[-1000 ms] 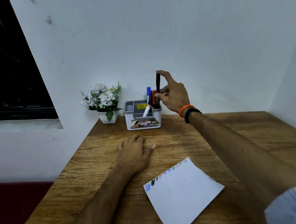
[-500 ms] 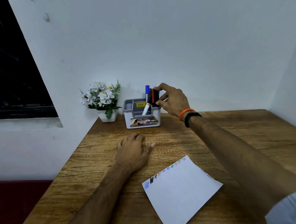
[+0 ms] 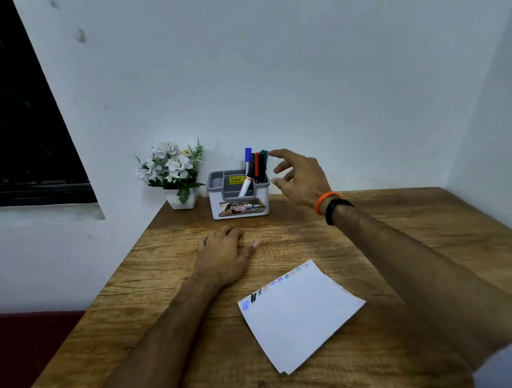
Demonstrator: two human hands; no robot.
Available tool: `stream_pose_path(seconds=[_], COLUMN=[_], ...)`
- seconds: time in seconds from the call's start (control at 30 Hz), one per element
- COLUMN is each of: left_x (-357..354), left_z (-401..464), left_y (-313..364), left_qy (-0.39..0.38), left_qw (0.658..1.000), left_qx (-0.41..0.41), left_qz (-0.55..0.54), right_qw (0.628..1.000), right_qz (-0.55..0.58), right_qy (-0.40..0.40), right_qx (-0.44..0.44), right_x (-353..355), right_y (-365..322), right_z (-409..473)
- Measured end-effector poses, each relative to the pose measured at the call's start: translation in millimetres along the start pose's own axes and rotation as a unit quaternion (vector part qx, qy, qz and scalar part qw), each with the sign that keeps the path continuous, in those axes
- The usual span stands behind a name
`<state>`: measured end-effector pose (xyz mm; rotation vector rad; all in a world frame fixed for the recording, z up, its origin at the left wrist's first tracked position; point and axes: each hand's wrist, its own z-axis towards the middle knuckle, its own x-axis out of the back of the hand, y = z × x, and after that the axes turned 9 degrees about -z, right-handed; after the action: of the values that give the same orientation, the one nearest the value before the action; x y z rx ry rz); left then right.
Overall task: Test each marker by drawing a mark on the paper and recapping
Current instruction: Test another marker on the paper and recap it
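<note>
A grey-and-white desk organiser [image 3: 239, 208] stands at the back of the wooden table. Several capped markers stick up from it: a blue-capped one [image 3: 248, 158], a red one [image 3: 257, 163], a green-capped one [image 3: 264, 158] and a black one between them. My right hand [image 3: 300, 176] hovers just right of the organiser with fingers spread, its index fingertip at the green cap, holding nothing. My left hand [image 3: 227, 254] lies palm down on the table. A white sheet of paper [image 3: 301, 314] with a row of coloured test marks along its top edge lies in front.
A small white pot of white flowers [image 3: 174, 172] stands left of the organiser against the wall. The table [image 3: 401, 230] has a left edge beside a dark window and a wall close on the right.
My right hand lowered the black marker into the organiser, let go of it, and now hovers with spread fingers beside the markers. My left hand has stayed put.
</note>
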<state>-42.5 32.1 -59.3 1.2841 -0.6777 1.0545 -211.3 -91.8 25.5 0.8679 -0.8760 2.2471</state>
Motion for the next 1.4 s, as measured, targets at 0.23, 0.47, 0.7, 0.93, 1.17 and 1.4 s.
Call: stream_pose_path(seconds=[0.23, 0.47, 0.7, 0.93, 1.17, 1.4], left_x=[4, 9, 12, 12, 8, 9], left_z=[-4, -11, -17, -17, -13, -13], left_y=[0, 2, 4, 5, 1, 4], left_qy=[-0.011, -0.005, 0.0, 0.014, 0.025, 0.02], left_qw=[1.0, 1.0, 0.999, 0.999, 0.999, 0.999], left_qx=[0.0, -0.002, -0.009, -0.01, -0.019, -0.009], left_qz=[-0.002, -0.027, -0.039, -0.043, -0.042, -0.036], right_qw=[0.998, 0.987, 0.967, 0.954, 0.956, 0.962], right_qz=[-0.015, -0.001, -0.09, -0.224, -0.227, -0.231], right_qy=[-0.051, -0.119, -0.195, -0.19, -0.185, -0.137], right_qx=[0.026, 0.108, 0.135, 0.061, -0.009, -0.047], right_x=[19, 43, 54, 41, 21, 22], right_y=[-7, -20, -26, -17, -10, -3], right_z=[-70, -144, -179, -156, -126, -117])
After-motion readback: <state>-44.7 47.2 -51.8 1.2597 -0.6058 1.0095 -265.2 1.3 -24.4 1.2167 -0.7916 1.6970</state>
